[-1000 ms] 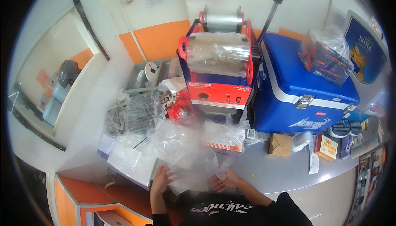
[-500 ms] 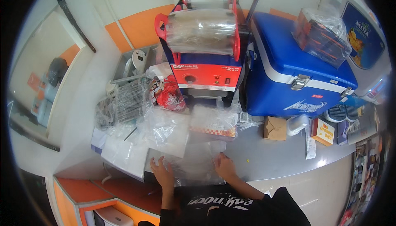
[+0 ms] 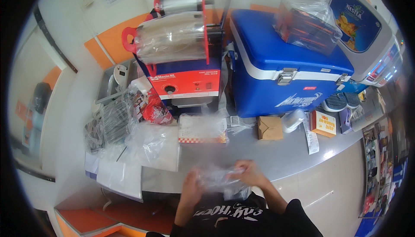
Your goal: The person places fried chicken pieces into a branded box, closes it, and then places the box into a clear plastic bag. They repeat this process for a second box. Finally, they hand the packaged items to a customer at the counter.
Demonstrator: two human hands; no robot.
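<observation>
A crumpled clear plastic bag is held between my two hands, in front of my black shirt and over the counter's near edge. My right hand pinches its right side with the fingers closed. On the other side, my left hand grips the bag; motion blurs its fingertips. More thin clear plastic bags lie on the counter to the left. Beyond my hands sits a white box with a red checked edge.
A red and blue cup sealer with film rolls stands at the back. To its right is a blue cooler box with a plastic-wrapped carton on top. A brown paper box and a white-orange box sit on the steel counter.
My hands have lifted the clear plastic bag off the counter and drawn it toward my body, bunching it up. The view has swung to the right.
</observation>
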